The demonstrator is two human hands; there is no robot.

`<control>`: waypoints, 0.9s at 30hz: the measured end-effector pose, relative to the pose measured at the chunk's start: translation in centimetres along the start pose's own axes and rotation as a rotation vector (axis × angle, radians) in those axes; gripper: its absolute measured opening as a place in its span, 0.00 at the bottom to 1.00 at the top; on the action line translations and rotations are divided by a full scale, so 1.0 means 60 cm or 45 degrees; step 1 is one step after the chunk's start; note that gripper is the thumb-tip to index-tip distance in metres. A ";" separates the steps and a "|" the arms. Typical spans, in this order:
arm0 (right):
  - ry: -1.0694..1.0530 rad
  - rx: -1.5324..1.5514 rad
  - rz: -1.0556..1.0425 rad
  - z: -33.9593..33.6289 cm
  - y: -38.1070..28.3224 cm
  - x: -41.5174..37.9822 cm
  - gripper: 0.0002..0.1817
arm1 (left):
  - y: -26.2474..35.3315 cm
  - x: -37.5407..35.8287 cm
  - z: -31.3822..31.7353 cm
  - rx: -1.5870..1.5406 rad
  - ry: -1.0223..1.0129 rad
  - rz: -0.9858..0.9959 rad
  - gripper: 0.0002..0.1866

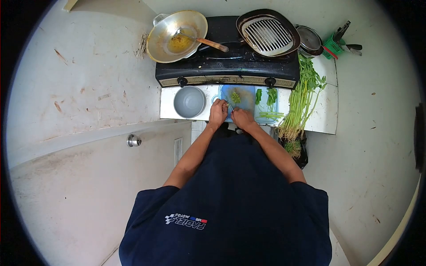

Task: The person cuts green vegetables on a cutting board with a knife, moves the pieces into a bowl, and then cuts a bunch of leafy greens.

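Note:
A knife (230, 106) is in my right hand (242, 117), its thin blade pointing up and left over a blue cutting board (248, 103). My left hand (218, 111) is closed at the board's left edge, its fingers pinched around a bit of green stem beside the blade; most of that stem is hidden. Small chopped green pieces (235, 97) lie just beyond the blade. To the right, on a light blue tray (276, 101), are leafy greens (271, 96) and cut stalks (271, 115).
A grey bowl (189, 102) stands left of the board. Behind is a black stove (226, 66) with a wok (158, 42) holding yellow oil and a ladle (213, 44), plus a grill pan (268, 34). A large bunch of greens (298, 106) hangs over the counter's front edge at right.

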State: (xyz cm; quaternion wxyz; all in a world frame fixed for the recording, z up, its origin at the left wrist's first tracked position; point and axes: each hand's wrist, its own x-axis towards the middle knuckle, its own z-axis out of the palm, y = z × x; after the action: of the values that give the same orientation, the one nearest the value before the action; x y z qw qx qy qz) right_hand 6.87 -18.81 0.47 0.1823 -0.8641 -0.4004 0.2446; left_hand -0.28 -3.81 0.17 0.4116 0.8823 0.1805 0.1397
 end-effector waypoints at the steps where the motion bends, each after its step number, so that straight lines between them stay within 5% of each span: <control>1: 0.006 -0.011 -0.001 0.000 -0.001 -0.001 0.17 | 0.004 0.000 -0.003 0.017 0.002 0.009 0.04; 27: 0.010 0.000 0.016 -0.006 -0.005 -0.030 0.18 | 0.003 -0.003 -0.001 -0.055 0.025 -0.035 0.05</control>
State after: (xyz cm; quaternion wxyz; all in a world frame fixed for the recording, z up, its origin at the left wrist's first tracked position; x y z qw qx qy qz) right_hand 5.92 -20.08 1.40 0.1823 -0.8675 -0.3943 0.2423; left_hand -0.44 -3.96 0.31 0.4308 0.8692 0.1936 0.1466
